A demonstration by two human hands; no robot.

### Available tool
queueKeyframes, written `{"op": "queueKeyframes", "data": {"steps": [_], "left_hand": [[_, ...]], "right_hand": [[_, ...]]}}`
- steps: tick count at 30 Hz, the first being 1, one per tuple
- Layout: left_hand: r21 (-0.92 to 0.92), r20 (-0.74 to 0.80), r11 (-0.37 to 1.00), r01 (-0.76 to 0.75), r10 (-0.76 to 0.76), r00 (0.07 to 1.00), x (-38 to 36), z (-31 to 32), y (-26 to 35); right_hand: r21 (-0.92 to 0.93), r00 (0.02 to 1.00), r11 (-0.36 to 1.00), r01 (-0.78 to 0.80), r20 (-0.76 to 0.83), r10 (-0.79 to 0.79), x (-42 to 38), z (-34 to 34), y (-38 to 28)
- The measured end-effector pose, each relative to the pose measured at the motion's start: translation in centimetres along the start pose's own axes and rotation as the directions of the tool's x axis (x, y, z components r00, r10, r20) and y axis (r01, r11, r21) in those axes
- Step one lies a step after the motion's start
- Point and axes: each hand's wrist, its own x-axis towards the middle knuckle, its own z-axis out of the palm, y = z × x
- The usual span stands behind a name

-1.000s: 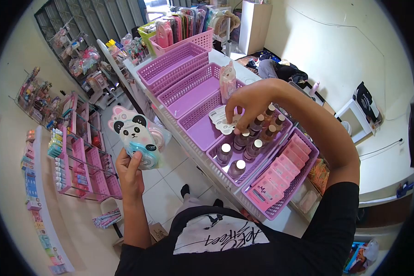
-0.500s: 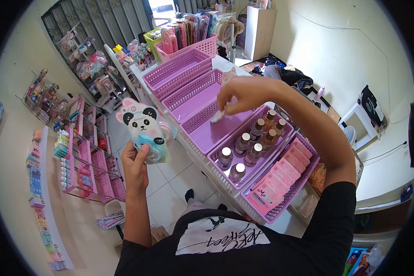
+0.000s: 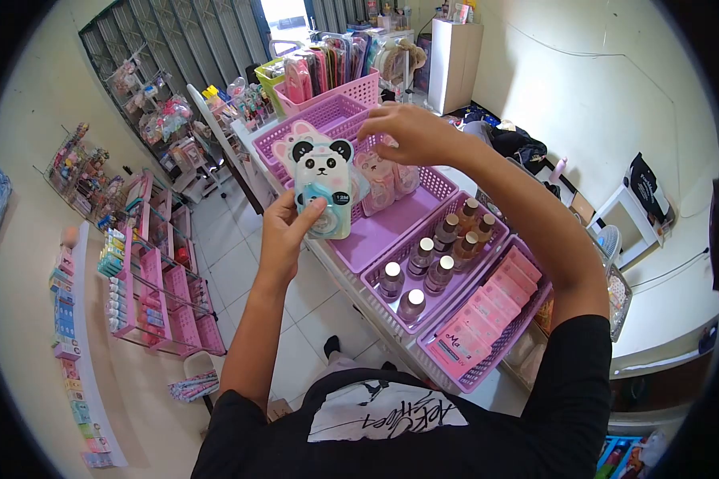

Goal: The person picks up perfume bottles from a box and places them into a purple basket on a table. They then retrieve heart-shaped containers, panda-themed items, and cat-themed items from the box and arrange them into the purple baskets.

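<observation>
My left hand (image 3: 284, 235) grips a small stack of pacifier packs. In front is a panda-shaped card (image 3: 323, 180) with a light blue pacifier; a pink-eared card (image 3: 299, 136) shows behind it. The stack is held up in front of the purple baskets. Over the baskets, my right hand (image 3: 411, 137) holds nothing that I can see, its fingers apart. Just below it, several pink animal-faced pacifier packs (image 3: 383, 180) stand leaning in a purple basket (image 3: 367, 239), partly hidden by the left hand's stack.
Alongside are a basket of several bottles (image 3: 439, 275) and one of pink sachets (image 3: 487, 311). A pink basket (image 3: 363, 89) of packaged goods stands at the back. Pink shelves (image 3: 156, 295) are on the left, a white cabinet (image 3: 453, 64) behind.
My left hand has brought its packs rightward and up, close to the baskets. My right hand has opened from a pinch and moved up slightly. Pink packs now show in the basket.
</observation>
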Motion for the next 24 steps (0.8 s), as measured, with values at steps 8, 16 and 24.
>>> {"op": "queueKeyframes", "data": {"steps": [8,16,24], "left_hand": [[0.066,0.203,0.994,0.089,-0.101,0.974,0.4,1.2,0.5],[0.024,0.002,0.999,-0.036,0.036,0.999,-1.1,-1.9,0.7],[0.306,-0.057,0.950,-0.063,0.084,0.995,0.2,-1.0,-0.3]], "right_hand": [[0.659,0.925,0.658,-0.364,0.338,0.173,3.1,-4.0,-3.1],[0.551,0.914,0.787,-0.277,0.404,0.039,3.5,-1.7,-1.1],[0.295,0.974,0.951,-0.090,0.226,0.022,2.5,0.6,-3.2]]}}
